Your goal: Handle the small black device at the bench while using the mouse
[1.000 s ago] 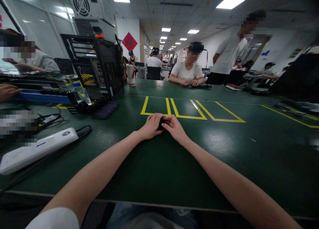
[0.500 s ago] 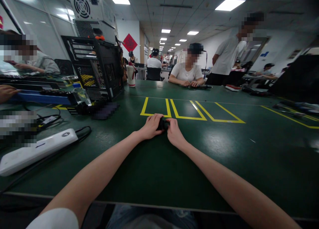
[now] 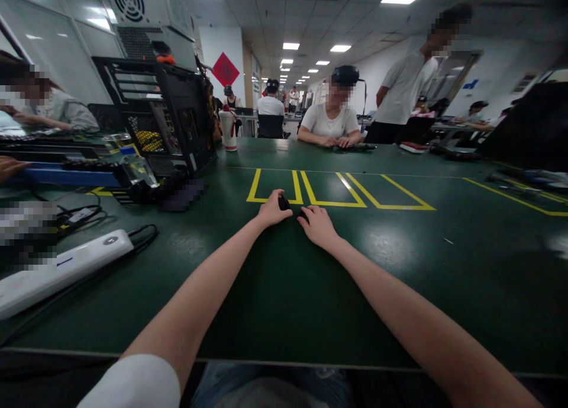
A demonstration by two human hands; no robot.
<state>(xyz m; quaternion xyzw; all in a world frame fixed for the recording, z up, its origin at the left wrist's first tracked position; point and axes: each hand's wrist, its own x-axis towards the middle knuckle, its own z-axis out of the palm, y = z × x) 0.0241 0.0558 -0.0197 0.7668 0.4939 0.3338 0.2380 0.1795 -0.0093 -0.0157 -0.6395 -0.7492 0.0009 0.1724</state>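
Observation:
My left hand (image 3: 270,212) is closed around a small black object (image 3: 283,202), thumb on the near side and fingers on the far side. The object looks rounded, but its kind cannot be made out. Just to the right, my right hand (image 3: 320,225) rests low over the green tabletop (image 3: 284,301), its fingers bent around a smaller black piece (image 3: 302,213). Most of that piece is hidden under the fingertips. A narrow gap separates the two hands, close to the near edge of the yellow tape outlines (image 3: 333,204).
On the left lie a white power strip (image 3: 66,272) with a black cable, a clear bottle (image 3: 138,168) and an open black computer case (image 3: 164,118). A white cup (image 3: 228,131) stands farther back. Across the table sits a person (image 3: 331,121) in a white shirt.
My hands were together on the black object; now they are apart. The left keeps the object, while the right has drawn away with a smaller black piece and lowered toward the table.

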